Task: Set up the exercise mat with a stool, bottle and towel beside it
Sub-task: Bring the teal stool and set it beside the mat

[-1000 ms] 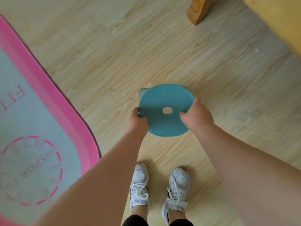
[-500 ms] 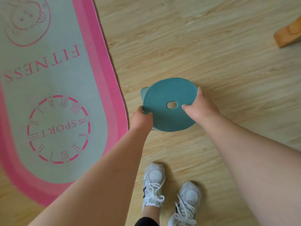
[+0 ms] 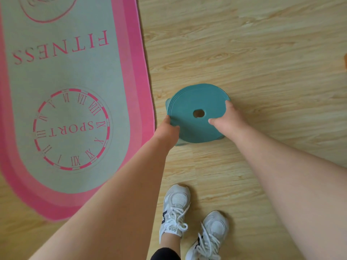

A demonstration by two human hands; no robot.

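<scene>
A round teal plastic stool (image 3: 189, 107) with a hole in its seat is seen from above, over the wooden floor just right of the mat. My left hand (image 3: 169, 131) grips the seat's left rim. My right hand (image 3: 230, 121) grips the right rim, thumb lying on the seat near the hole. The exercise mat (image 3: 62, 76) is grey-green with a pink border, the words FITNESS and SPORT and a clock print; it lies flat at the left. Whether the stool's legs touch the floor is hidden. No bottle or towel is in view.
Light wooden floor (image 3: 244, 53) stretches to the right and back. My two feet in white sneakers (image 3: 175, 209) stand at the bottom centre, close behind the stool. A sliver of an orange-brown wooden object (image 3: 345, 61) shows at the right edge.
I have turned toward the mat with the stool in both hands; the stool now sits close to the mat's right edge. The wooden furniture leg has slid out to the right edge.
</scene>
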